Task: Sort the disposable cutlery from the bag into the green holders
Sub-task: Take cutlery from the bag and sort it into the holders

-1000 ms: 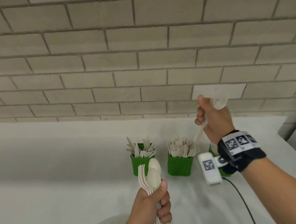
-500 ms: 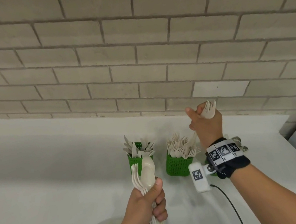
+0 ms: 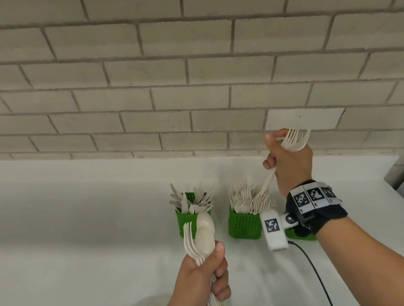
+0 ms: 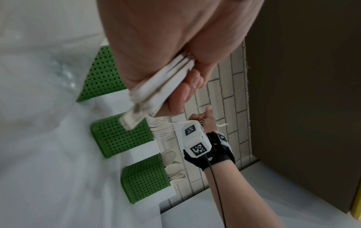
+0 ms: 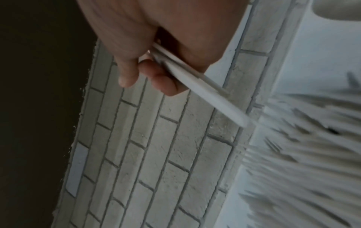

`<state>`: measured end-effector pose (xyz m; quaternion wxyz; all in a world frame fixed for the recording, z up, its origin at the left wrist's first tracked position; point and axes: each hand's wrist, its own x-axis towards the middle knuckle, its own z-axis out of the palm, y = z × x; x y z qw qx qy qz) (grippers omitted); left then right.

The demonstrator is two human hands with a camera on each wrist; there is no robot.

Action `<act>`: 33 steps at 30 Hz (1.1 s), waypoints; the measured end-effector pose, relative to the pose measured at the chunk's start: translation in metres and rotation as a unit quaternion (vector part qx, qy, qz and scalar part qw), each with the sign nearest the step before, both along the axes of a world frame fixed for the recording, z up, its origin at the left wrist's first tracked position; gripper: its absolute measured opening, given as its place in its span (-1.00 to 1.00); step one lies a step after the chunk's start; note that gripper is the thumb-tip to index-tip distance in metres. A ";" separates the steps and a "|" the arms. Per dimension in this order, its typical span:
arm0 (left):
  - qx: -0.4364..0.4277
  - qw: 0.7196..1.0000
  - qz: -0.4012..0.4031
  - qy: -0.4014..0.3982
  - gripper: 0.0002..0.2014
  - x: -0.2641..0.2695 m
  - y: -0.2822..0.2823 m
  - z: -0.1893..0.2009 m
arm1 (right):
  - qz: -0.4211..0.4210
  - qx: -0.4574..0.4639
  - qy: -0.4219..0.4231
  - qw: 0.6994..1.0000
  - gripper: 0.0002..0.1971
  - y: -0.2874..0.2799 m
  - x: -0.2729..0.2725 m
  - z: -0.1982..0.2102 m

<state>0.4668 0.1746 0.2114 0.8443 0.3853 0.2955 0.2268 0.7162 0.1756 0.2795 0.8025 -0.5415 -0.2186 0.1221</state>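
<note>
Right hand [image 3: 290, 164] lowers fork [image 3: 294, 139] toward middle holder [image 3: 244, 227].
Handle now dips among its forks, at 2 o'clock from left hand [image 3: 201, 289]; both hands' fingers grip cutlery.

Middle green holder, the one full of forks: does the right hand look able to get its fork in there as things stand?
Probably yes. The right hand holds the fork just above the middle green holder, handle end pointing down at it, with nothing between. The holder is crowded, so the handle may need threading in.
</note>
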 end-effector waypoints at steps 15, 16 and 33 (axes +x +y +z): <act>0.007 1.000 0.004 0.001 -0.71 -0.004 0.002 -0.002 | 0.020 -0.151 -0.064 0.986 -0.71 0.015 -0.013 -0.030; 0.007 1.000 0.006 0.003 -0.71 -0.005 0.002 -0.003 | 0.031 -0.163 -0.069 0.984 -0.71 0.013 -0.015 -0.033; 0.026 1.000 -0.016 -0.004 -0.68 -0.001 0.003 0.002 | 0.212 -0.365 -0.141 0.896 -0.41 -0.020 0.017 -0.043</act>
